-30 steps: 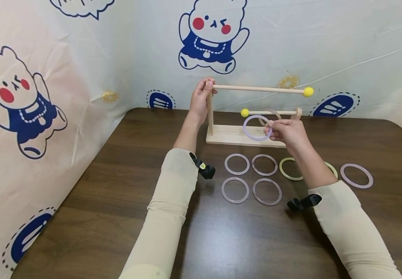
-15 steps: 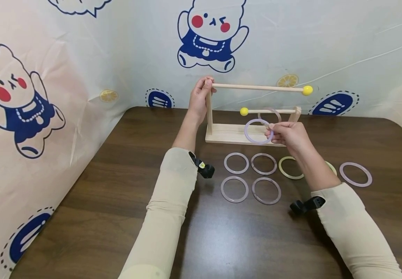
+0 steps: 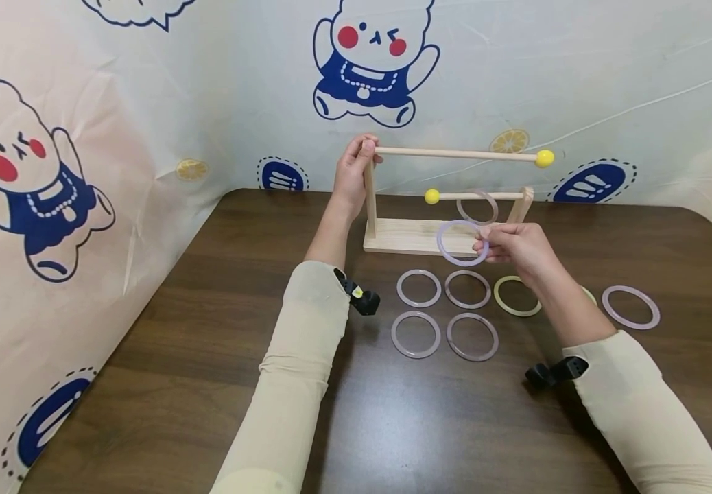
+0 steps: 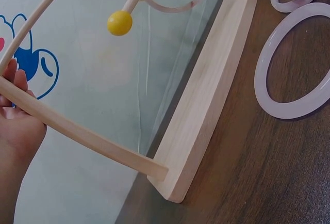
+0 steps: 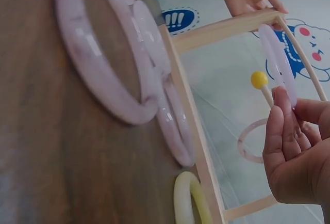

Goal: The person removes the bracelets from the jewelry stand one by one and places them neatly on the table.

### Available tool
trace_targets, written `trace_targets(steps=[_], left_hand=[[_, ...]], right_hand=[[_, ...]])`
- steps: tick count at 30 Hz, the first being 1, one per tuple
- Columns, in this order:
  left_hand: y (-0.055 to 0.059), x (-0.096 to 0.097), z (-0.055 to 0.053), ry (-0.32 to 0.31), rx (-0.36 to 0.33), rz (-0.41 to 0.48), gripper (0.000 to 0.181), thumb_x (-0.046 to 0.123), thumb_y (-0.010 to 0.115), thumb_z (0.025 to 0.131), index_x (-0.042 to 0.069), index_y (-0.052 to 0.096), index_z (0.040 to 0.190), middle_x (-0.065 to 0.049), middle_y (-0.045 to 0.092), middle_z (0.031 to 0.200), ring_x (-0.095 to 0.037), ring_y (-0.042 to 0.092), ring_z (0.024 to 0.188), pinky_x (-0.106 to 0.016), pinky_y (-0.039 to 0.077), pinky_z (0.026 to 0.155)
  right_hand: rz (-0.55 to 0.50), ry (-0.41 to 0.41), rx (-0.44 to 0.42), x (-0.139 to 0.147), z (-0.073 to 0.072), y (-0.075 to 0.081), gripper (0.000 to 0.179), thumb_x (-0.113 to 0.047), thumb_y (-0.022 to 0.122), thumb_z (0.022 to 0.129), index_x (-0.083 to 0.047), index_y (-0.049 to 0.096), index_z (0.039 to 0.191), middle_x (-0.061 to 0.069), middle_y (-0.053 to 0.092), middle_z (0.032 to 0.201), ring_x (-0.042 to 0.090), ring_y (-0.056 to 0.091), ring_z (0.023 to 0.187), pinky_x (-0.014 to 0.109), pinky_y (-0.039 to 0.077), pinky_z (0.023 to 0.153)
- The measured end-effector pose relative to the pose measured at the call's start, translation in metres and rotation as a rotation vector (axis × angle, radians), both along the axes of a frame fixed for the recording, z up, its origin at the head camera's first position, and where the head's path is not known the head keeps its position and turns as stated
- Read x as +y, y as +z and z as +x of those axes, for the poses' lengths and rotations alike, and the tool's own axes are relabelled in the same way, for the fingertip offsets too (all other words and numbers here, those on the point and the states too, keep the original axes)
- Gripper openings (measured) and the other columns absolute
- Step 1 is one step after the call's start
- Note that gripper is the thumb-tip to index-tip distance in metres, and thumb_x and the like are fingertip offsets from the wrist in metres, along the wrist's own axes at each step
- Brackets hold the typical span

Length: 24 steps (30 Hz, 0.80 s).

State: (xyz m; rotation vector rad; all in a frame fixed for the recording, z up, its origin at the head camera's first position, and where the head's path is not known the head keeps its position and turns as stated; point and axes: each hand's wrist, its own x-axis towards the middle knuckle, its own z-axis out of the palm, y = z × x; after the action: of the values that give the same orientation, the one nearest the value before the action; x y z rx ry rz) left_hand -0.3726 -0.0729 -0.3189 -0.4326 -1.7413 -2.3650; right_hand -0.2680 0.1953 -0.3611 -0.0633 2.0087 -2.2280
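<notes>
My left hand [image 3: 352,180] grips the top of the left post of a wooden bangle stand [image 3: 393,237]. Between the thumb and fingers of my right hand [image 3: 529,252] is a lavender bangle [image 3: 440,243], pinched by its right side and held up in front of the stand's base. In the right wrist view this bangle [image 5: 278,61] appears nearly edge-on. Another bangle, pale and translucent [image 3: 462,214], hangs around the lower rod [image 3: 448,196], which ends in a yellow ball [image 3: 432,197]. The longer upper rod [image 3: 455,152] has no bangle on it.
Several pinkish-purple bangles [image 3: 414,356] lie flat in two rows before the stand. To their right are a yellow-green bangle [image 3: 516,314], a second one [image 3: 589,294] mostly hidden by my right forearm, and a purple bangle [image 3: 636,326]. Patterned cloth [image 3: 257,89] rises behind the table [image 3: 208,357].
My right hand has moved down and slightly right with the lavender bangle, away from the lower rod. The hanging bangle shows more fully. My left hand stays on the post.
</notes>
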Motion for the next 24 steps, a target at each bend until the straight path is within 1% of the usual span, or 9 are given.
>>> trace_targets(steps=[4, 5, 6, 8, 12, 14, 17, 21, 24], left_hand=[[0.000, 0.000, 0.001, 0.002, 0.003, 0.005, 0.015, 0.017, 0.048, 0.097, 0.005, 0.056, 0.101, 0.002, 0.054, 0.088, -0.016, 0.052, 0.083, -0.026, 0.035, 0.085], [0.000, 0.000, 0.001, 0.001, 0.004, 0.005, 0.013, 0.017, 0.048, 0.097, 0.007, 0.056, 0.100, 0.002, 0.054, 0.089, -0.016, 0.052, 0.083, -0.025, 0.036, 0.085], [0.000, 0.000, 0.001, -0.001, 0.007, 0.008, 0.015, 0.017, 0.048, 0.097, 0.005, 0.056, 0.101, 0.002, 0.054, 0.089, -0.017, 0.052, 0.083, -0.025, 0.036, 0.085], [-0.001, 0.000, 0.000, -0.005, 0.008, 0.010, 0.014, 0.017, 0.048, 0.097, 0.007, 0.056, 0.100, 0.003, 0.054, 0.089, -0.017, 0.052, 0.083, -0.025, 0.036, 0.085], [-0.001, 0.000, 0.000, -0.005, 0.021, 0.001, 0.027, 0.017, 0.047, 0.098, -0.006, 0.050, 0.110, 0.004, 0.054, 0.088, -0.016, 0.052, 0.082, -0.025, 0.035, 0.085], [-0.001, 0.000, 0.000, -0.004, 0.022, -0.002, 0.032, 0.018, 0.047, 0.098, -0.010, 0.046, 0.114, 0.005, 0.054, 0.088, -0.016, 0.052, 0.082, -0.025, 0.035, 0.086], [-0.001, 0.000, 0.000, -0.004, 0.019, -0.003, 0.030, 0.018, 0.047, 0.098, -0.009, 0.048, 0.113, 0.005, 0.054, 0.087, -0.016, 0.052, 0.082, -0.025, 0.035, 0.085], [-0.001, 0.001, 0.000, -0.005, 0.014, 0.011, 0.020, 0.017, 0.048, 0.097, -0.001, 0.053, 0.105, 0.003, 0.054, 0.087, -0.016, 0.052, 0.082, -0.025, 0.035, 0.085], [-0.001, 0.001, 0.000, -0.007, 0.009, 0.020, 0.017, 0.016, 0.048, 0.097, 0.001, 0.055, 0.103, 0.002, 0.054, 0.088, -0.016, 0.052, 0.082, -0.025, 0.035, 0.085]], right_hand=[[0.009, 0.026, -0.012, 0.000, 0.002, -0.002, 0.022, -0.001, 0.057, 0.089, -0.009, 0.071, 0.074, 0.004, 0.067, 0.065, 0.008, 0.064, 0.060, 0.021, 0.050, 0.055], [0.011, 0.030, -0.015, 0.000, 0.003, -0.002, 0.022, -0.002, 0.057, 0.089, -0.010, 0.071, 0.074, 0.004, 0.067, 0.065, 0.008, 0.064, 0.060, 0.021, 0.050, 0.055], [0.012, 0.033, -0.018, 0.001, 0.004, -0.003, 0.022, -0.001, 0.057, 0.089, -0.010, 0.071, 0.074, 0.004, 0.067, 0.065, 0.009, 0.064, 0.060, 0.021, 0.050, 0.055], [0.027, 0.039, -0.021, 0.002, 0.005, -0.002, 0.022, -0.002, 0.057, 0.090, -0.011, 0.070, 0.074, 0.004, 0.067, 0.065, 0.009, 0.064, 0.060, 0.021, 0.050, 0.055], [0.056, 0.051, -0.027, 0.005, 0.008, -0.001, 0.021, -0.004, 0.058, 0.090, -0.012, 0.070, 0.075, 0.003, 0.067, 0.066, 0.009, 0.064, 0.061, 0.022, 0.051, 0.057], [0.061, 0.058, -0.030, 0.007, 0.010, 0.000, 0.021, -0.003, 0.057, 0.090, -0.012, 0.069, 0.076, 0.003, 0.067, 0.066, 0.008, 0.064, 0.062, 0.022, 0.051, 0.057], [0.056, 0.070, -0.037, 0.011, 0.013, 0.000, 0.022, -0.002, 0.056, 0.090, -0.012, 0.070, 0.076, 0.004, 0.067, 0.067, 0.009, 0.064, 0.062, 0.022, 0.051, 0.057], [0.066, 0.091, -0.041, 0.015, 0.016, -0.002, 0.023, -0.002, 0.056, 0.091, -0.011, 0.071, 0.076, 0.004, 0.067, 0.067, 0.009, 0.064, 0.061, 0.022, 0.051, 0.058], [0.070, 0.104, -0.041, 0.017, 0.016, -0.004, 0.023, -0.002, 0.055, 0.090, -0.010, 0.071, 0.076, 0.004, 0.067, 0.067, 0.009, 0.064, 0.061, 0.022, 0.051, 0.058]])
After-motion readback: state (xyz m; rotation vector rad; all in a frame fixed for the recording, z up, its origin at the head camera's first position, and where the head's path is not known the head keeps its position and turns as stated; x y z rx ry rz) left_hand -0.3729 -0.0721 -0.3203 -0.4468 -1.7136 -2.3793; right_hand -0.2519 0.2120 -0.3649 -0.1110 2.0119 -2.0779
